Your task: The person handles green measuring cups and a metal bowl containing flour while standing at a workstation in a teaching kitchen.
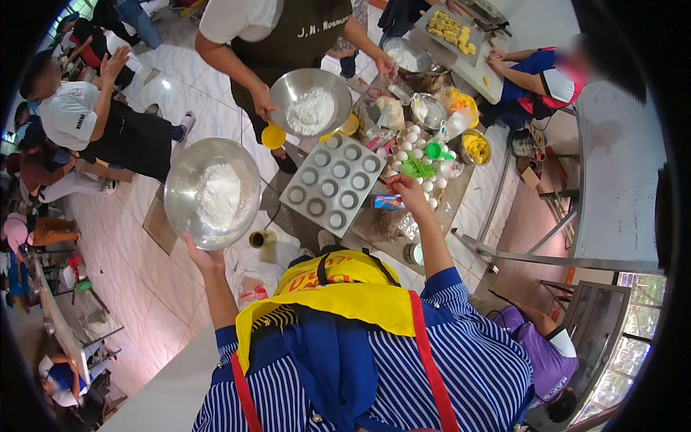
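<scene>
My left hand [205,255] grips the lower rim of a large stainless steel bowl [181,194] with a heap of white powder [220,197] inside. My right hand [407,193] is raised over the table, fingers bent, by a small blue box [387,202] and a tray of white eggs [411,137]; whether it holds anything small cannot be told. Between my hands lies a metal muffin tin [329,188] with empty cups. Beyond it a person in a dark apron holds a second steel bowl [278,92] of white powder [311,110], beside yellow measuring cups [273,136].
A green measuring cup [433,151], plastic bags and a bowl of yellow food [476,147] crowd the table's right side. A person stands at the far right by a white board with yellow pieces [451,32]. A whiteboard frame [540,258] is at right; an open can [259,239] sits near my bowl.
</scene>
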Tool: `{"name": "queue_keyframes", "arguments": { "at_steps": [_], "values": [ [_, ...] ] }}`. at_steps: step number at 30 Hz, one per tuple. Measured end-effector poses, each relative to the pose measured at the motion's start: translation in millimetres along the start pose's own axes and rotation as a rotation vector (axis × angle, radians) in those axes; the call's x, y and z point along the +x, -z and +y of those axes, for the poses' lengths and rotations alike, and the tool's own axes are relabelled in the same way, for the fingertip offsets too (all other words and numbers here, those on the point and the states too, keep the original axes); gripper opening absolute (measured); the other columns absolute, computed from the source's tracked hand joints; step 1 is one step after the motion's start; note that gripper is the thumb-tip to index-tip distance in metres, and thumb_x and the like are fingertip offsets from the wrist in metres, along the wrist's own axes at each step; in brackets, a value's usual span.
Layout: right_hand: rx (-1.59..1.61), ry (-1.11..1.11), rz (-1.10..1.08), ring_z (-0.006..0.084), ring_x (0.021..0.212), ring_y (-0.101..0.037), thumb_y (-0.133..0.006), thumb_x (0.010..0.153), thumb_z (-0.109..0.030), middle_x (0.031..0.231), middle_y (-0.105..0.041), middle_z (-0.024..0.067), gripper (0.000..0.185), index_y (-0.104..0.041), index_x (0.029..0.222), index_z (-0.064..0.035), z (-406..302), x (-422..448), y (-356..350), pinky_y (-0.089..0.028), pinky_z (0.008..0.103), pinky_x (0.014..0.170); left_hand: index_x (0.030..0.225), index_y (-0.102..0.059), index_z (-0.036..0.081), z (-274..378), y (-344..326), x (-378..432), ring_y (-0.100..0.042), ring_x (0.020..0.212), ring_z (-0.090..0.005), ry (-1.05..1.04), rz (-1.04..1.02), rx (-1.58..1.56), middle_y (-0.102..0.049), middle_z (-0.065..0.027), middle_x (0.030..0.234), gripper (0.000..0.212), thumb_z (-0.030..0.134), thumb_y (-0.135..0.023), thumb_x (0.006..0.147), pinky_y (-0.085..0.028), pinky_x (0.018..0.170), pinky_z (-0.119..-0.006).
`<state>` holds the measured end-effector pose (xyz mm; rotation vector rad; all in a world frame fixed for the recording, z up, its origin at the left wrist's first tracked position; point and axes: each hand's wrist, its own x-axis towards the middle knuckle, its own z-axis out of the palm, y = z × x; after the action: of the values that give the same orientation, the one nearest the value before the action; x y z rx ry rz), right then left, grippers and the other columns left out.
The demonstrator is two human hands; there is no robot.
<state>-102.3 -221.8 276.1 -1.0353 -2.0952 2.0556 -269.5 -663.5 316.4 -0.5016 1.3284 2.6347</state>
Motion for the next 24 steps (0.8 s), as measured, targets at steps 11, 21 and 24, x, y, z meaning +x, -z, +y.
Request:
{"name": "queue_keyframes", "arguments": {
  "at_steps": [11,21,24],
  "values": [
    [0.12,0.066,-0.045,0.0077,0.075,-0.058,-0.048,0.084,-0.015,0.087,-0.061,-0.0022,0.015,-0.058,0.094,-0.011,-40,15,9,-0.039,0.0204,0.06,0.13,-0.034,0.004,-51,-75,6,-0.043,0.116,-0.025,0.184,-0.237,0.052,-0.044,-0.01,0.127,0.053,0.042,-0.031,0.093,-0.035,0.097,-0.038],
    [0.101,0.146,-0.2,0.0129,0.095,-0.056,-0.043,0.091,-0.035,0.117,-0.054,0.003,0.042,-0.043,0.126,-0.0119,-58,-6,17,-0.042,0.0273,0.076,0.131,-0.033,0.005,-88,-139,-17,-0.042,0.117,-0.0236,0.323,-0.405,0.132,-0.043,-0.0088,0.128,0.052,0.041,-0.027,0.094,-0.032,0.099,-0.037],
    [0.24,0.085,-0.281,0.0156,0.1,-0.054,-0.043,0.091,-0.036,0.123,-0.05,0.0074,0.046,-0.039,0.13,-0.0108,-53,-8,11,-0.042,0.0312,0.082,0.131,-0.033,0.005,-92,-139,-20,-0.041,0.118,-0.0237,0.354,-0.39,0.16,-0.043,-0.0089,0.129,0.052,0.041,-0.027,0.095,-0.031,0.099,-0.037]
  ]
}}
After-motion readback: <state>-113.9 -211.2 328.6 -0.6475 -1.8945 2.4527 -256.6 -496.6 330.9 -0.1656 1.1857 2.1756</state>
